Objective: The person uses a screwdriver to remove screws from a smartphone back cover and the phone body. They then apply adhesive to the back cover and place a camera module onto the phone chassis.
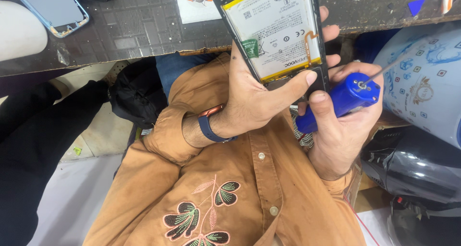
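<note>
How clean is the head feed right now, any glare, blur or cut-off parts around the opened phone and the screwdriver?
Head view: even, soft light; the opened phone and its battery are sharp, top cropped by the frame. The blue screwdriver in the right hand is sharp, its thin shaft faint against the patterned container. Glare shows on the black plastic wrap. The left hand is clear.

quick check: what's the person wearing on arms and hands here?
Both hands are bare, no gloves. The left hand has a watch at the wrist: dark blue strap, copper-coloured case. Both arms wear tan-orange shirt sleeves; the left sleeve is pushed up the forearm, the right cuff sits at the wrist below the right hand. No rings visible.
</note>
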